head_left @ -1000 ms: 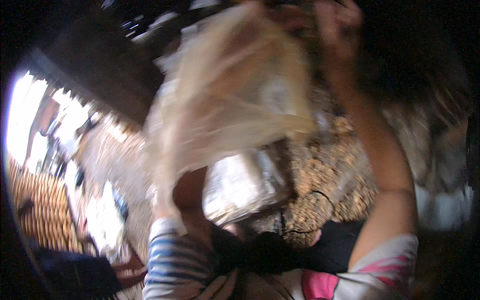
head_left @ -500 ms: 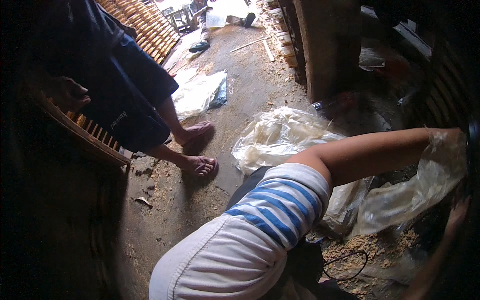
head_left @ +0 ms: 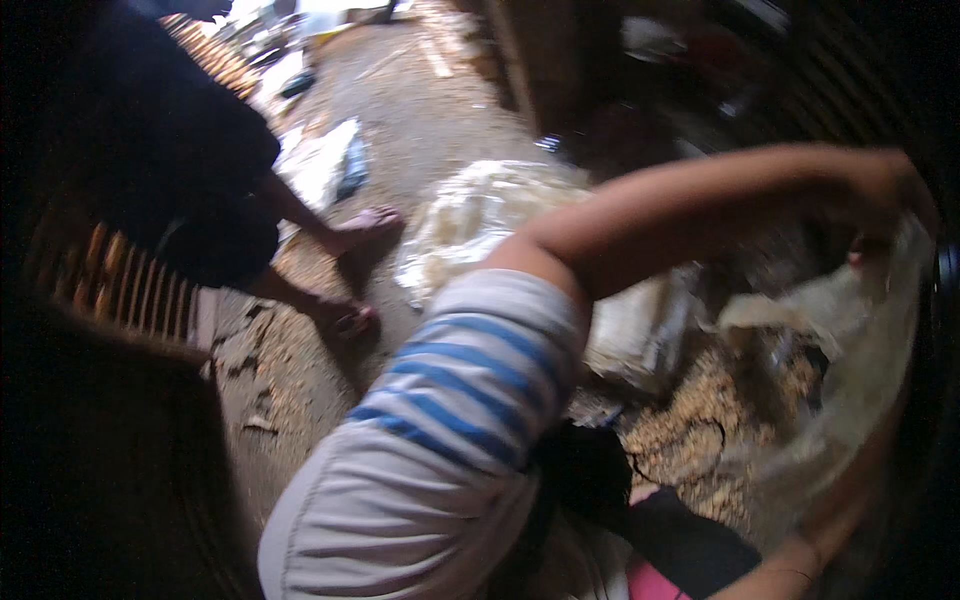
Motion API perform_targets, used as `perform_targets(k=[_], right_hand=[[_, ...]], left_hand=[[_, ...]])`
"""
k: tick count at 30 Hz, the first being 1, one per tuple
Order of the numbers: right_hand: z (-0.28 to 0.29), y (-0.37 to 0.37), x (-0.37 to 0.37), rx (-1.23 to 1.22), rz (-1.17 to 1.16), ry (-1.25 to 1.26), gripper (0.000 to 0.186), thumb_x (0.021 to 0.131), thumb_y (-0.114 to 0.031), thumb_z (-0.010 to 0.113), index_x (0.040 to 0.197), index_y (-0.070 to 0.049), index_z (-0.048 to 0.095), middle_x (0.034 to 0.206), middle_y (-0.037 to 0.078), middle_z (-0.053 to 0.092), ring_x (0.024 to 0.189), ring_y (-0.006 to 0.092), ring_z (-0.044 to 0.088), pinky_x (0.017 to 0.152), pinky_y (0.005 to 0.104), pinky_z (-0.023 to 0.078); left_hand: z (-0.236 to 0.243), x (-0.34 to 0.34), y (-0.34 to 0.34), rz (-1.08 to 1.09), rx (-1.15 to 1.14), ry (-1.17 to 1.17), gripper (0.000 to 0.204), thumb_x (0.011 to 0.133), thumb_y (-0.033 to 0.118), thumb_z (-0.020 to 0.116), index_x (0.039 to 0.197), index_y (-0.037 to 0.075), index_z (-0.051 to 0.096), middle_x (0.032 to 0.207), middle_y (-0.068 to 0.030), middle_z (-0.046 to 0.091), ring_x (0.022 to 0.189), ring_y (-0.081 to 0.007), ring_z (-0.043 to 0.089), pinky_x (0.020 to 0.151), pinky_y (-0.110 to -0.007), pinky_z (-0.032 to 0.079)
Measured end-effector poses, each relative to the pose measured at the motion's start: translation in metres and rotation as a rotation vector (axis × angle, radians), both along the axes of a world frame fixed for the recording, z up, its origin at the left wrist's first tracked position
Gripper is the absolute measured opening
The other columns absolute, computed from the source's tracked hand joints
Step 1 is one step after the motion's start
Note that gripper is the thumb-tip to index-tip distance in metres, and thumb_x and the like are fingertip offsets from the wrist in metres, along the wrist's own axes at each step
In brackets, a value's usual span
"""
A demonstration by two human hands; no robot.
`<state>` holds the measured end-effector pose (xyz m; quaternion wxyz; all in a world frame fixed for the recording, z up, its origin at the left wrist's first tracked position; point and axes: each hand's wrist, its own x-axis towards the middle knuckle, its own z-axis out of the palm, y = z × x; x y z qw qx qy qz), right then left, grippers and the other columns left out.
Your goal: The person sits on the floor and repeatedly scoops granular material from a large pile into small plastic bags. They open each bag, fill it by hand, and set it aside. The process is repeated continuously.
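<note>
Apparently clamped on the upper edge of the translucent plastic film [head_left: 875, 340] with the left hand [head_left: 890, 195], toward three o'clock; impossible to tell about the right hand, lost in blur and shadow below. Judging by the limp drape, probably very light, soft, slippery and easily torn. Best to grip at opposite edges, gathering a thick fold instead of one layer, clear of the tan chips [head_left: 700, 398] at four o'clock.
</note>
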<state>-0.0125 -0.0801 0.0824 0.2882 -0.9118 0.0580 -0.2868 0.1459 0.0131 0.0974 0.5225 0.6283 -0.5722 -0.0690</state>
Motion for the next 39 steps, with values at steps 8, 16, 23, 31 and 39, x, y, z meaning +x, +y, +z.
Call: perform_targets(k=[8,16,23,31,39], right_hand=[[-0.016,-0.043,0.002,0.171,-0.16,-0.176,0.05,0.09,-0.041,0.065,0.121,-0.001,0.06,0.104,0.008,0.066,0.09,0.0138,0.061,0.081,0.0309,0.049],[0.005,-0.017,-0.009,0.042,-0.39,-0.281,0.042,0.087,-0.038,0.071,0.109,-0.002,0.066,0.087,0.004,0.069,0.078,0.0104,0.062,0.075,0.0286,0.05],[-0.014,-0.051,-0.006,0.066,-0.083,0.049,0.041,0.087,-0.042,0.07,0.105,-0.005,0.068,0.082,0.005,0.068,0.076,0.0111,0.061,0.071,0.0306,0.05],[-0.059,-0.049,-0.025,0.263,0.328,0.537,0.055,0.092,-0.056,0.056,0.103,-0.003,0.068,0.087,0.007,0.069,0.076,0.0144,0.063,0.07,0.0311,0.051],[-0.145,-0.161,-0.094,0.643,-0.45,0.991,0.093,0.078,-0.053,0.073,0.148,-0.009,0.031,0.145,0.018,0.043,0.128,0.0317,0.048,0.105,0.0482,0.042]], left_hand=[[0.018,0.009,0.031,-0.077,0.139,0.116,0.023,0.091,0.016,0.061,0.108,0.001,0.065,0.088,-0.0065,0.067,0.077,-0.0154,0.063,0.069,-0.027,0.05],[0.054,-0.001,0.037,-0.097,0.517,0.407,0.022,0.093,0.017,0.059,0.108,0.002,0.065,0.087,-0.0058,0.067,0.078,-0.0146,0.063,0.069,-0.026,0.049],[0.017,0.04,0.03,0.137,-0.158,0.088,0.019,0.09,0.006,0.055,0.106,0.002,0.064,0.089,-0.0084,0.066,0.085,-0.0221,0.063,0.074,-0.032,0.053],[0.044,0.079,0.052,0.455,-0.134,-0.435,0.03,0.083,0.014,0.069,0.111,0.006,0.069,0.104,-0.0132,0.071,0.093,-0.0213,0.067,0.073,-0.038,0.055],[0.04,0.009,0.076,-0.079,0.281,-0.723,0.023,0.083,0.014,0.064,0.102,0.004,0.068,0.1,-0.0161,0.069,0.093,-0.0268,0.066,0.075,-0.041,0.054]])
